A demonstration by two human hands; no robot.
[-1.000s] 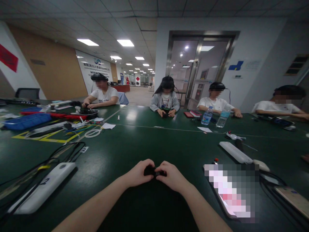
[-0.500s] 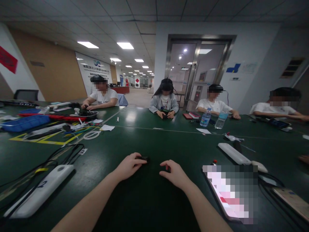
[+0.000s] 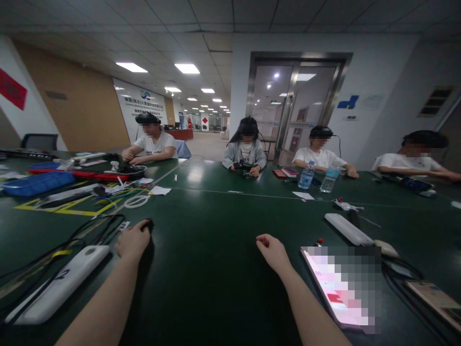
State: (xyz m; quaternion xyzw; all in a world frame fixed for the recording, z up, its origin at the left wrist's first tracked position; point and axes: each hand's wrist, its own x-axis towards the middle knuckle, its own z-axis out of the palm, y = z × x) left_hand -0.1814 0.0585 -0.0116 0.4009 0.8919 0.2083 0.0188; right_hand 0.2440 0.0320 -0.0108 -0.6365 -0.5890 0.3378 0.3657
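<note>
Out to the left over the green table [image 3: 201,278], my left hand [image 3: 132,244] is closed around a small black object [image 3: 148,224]. Only the object's tip shows past my fingers, so its kind cannot be made out. The hand is close to the black cables [image 3: 104,226] and a white power bank marked 2 [image 3: 68,283]. Right of the middle, my right hand [image 3: 272,251] rests at the table with its fingers curled in, and nothing shows in them. A phone with a lit screen [image 3: 331,293] lies to its right.
White power bank [image 3: 347,228] and gold phone [image 3: 434,300] lie at the right. Two water bottles [image 3: 306,175] stand farther back. A blue tray [image 3: 39,183] and loose wires [image 3: 115,194] fill the far left. Several people in headsets sit across, one [image 3: 245,154] handling a dark object.
My left hand has moved left with the black object, from the middle to beside the cables. My right hand has shifted slightly right, its fingers now curled in.
</note>
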